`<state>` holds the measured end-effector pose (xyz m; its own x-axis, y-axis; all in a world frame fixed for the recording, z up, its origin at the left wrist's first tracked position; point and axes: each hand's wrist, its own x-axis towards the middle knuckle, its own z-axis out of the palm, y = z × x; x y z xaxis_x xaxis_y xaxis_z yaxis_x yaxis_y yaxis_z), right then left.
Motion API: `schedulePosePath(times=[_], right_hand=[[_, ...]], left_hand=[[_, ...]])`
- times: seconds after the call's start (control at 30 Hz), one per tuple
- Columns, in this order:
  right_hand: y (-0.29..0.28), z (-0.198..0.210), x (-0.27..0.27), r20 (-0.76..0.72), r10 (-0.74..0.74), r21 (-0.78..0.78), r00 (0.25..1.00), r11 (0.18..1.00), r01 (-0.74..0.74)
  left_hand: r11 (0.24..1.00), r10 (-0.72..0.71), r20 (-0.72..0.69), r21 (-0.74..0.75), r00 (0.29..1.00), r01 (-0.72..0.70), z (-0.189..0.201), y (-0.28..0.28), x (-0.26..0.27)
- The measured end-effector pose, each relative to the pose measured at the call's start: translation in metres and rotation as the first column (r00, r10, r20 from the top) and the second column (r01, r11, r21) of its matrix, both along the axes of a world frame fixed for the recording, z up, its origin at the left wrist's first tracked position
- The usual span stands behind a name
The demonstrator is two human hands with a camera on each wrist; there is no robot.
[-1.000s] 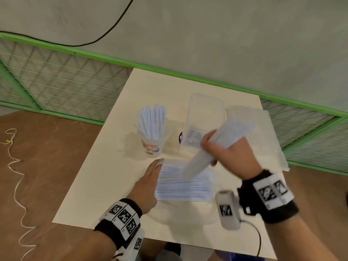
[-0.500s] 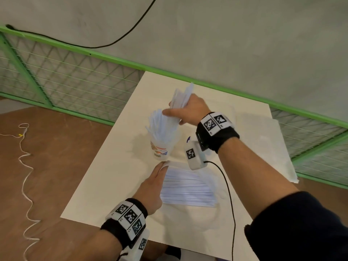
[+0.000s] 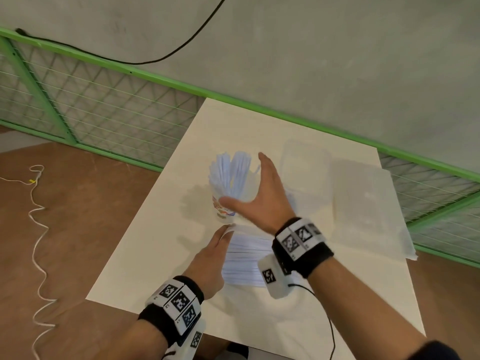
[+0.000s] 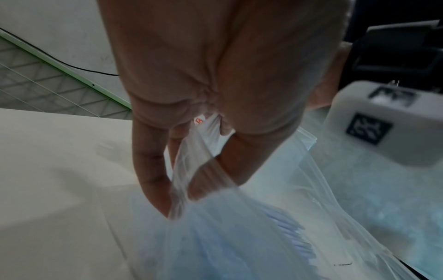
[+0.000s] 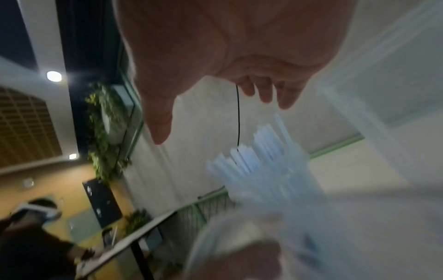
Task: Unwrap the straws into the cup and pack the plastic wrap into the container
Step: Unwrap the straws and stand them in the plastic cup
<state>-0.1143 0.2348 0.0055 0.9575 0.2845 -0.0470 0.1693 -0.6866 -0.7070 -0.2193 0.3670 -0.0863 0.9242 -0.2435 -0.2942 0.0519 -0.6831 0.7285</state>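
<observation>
Right hand: right hand (image 3: 259,198) hovers just right of the cup, fingers spread, holding nothing
Left hand: left hand (image 3: 210,258) pinches the clear plastic bag of wrapped straws (image 3: 246,258) lying on the white table (image 3: 155,255)
Cup: printed paper cup (image 3: 223,207) holds upright pale-blue straws (image 3: 230,175)
Container: clear plastic box (image 3: 304,165) behind the right hand

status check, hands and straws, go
Right hand open beside cup, empty. Left hand pinching the bag of straws. Straws upright in cup. Container unblocked.
</observation>
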Motion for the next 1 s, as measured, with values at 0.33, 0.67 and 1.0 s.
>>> schedulePosePath(times=[0.33, 0.67, 1.0], right_hand=[[0.041, -0.036, 0.05, 0.155, 0.134, -0.113, 0.979, 0.987, -0.118], [0.055, -0.053, 0.07, 0.291, 0.221, -0.042, 0.931, 0.975, -0.218], [0.056, -0.052, 0.076, 0.329, 0.243, -0.016, 0.912, 0.967, -0.252]], left_hand=[[1.0, 0.004, -0.005, -0.027, 1.0, -0.004, -0.001, 0.002, 0.0], [1.0, 0.001, -0.023, 0.015, 1.0, -0.001, -0.01, 0.002, 0.003], [1.0, -0.004, -0.028, 0.02, 1.0, 0.005, -0.01, 0.002, 0.006]])
